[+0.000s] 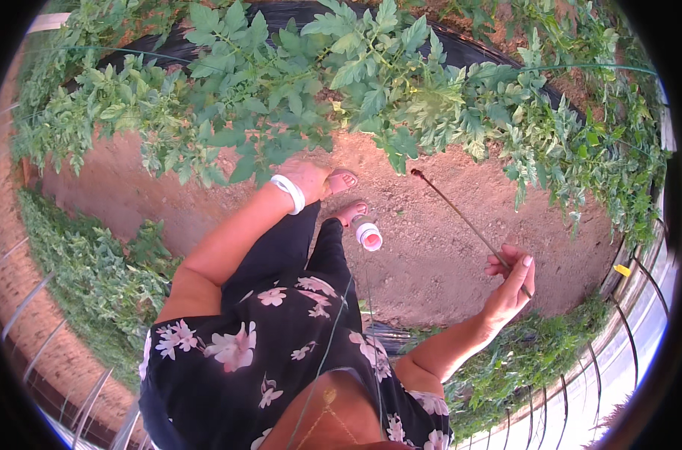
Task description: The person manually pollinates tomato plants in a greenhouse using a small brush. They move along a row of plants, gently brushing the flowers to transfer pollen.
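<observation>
My right hand (512, 281) is closed round the lower end of a thin brown stick (464, 216). The stick slants up and left to a dark, thickened tip, held over the soil path just below the leaves. My left hand (305, 178), with a white band at the wrist, reaches to the lower leaves of a tomato plant (281, 97). Its fingers are too hidden and blurred to tell what they do. A small white cup (369, 237) with a pink inside hangs in front of my legs, apparently from a thin cord.
A row of leafy plants (536, 112) runs across the far side, above black plastic sheeting (468, 49). A green line (581, 67) stretches along it. Behind me grow lower plants (108, 285), by curved hoops (26, 307). My sandalled feet stand on the reddish soil path (438, 277).
</observation>
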